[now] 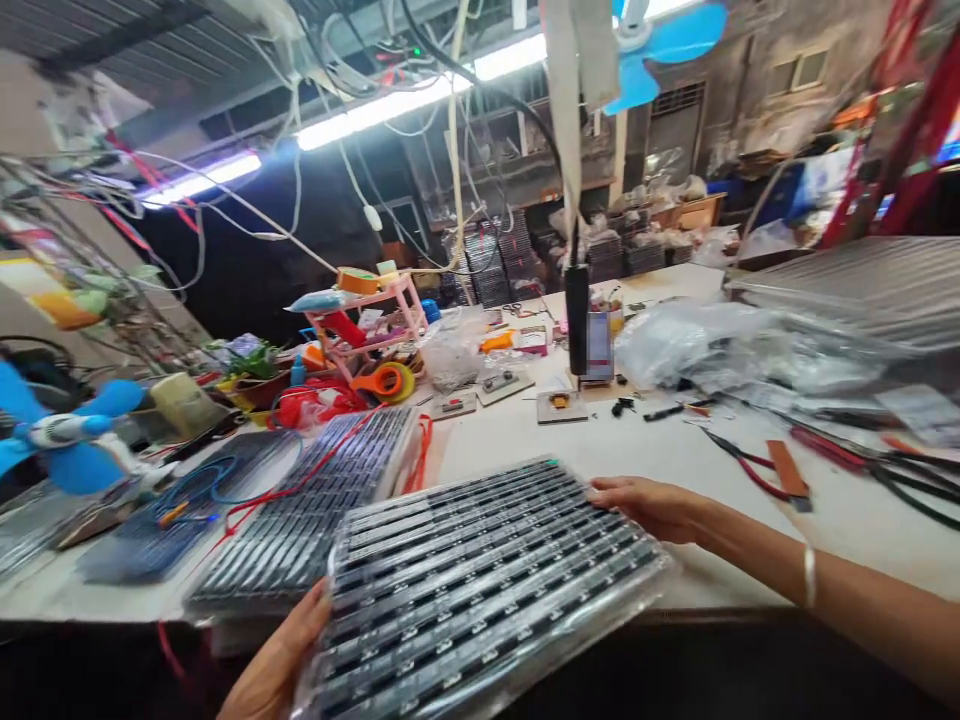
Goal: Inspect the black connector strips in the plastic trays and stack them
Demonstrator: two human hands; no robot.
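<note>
Left hand (274, 665) and right hand (649, 505) are both gripping clamped on the tray of small parts (480, 590), carrying it tilted over the counter (600, 445) edge, not yet set down beside the other tray stack (307, 520) further left.

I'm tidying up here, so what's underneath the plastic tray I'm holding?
The tray overhangs the white table edge, with the left hand beneath its near corner and the right hand at its far side. Whatever lies directly under it is covered.
</note>
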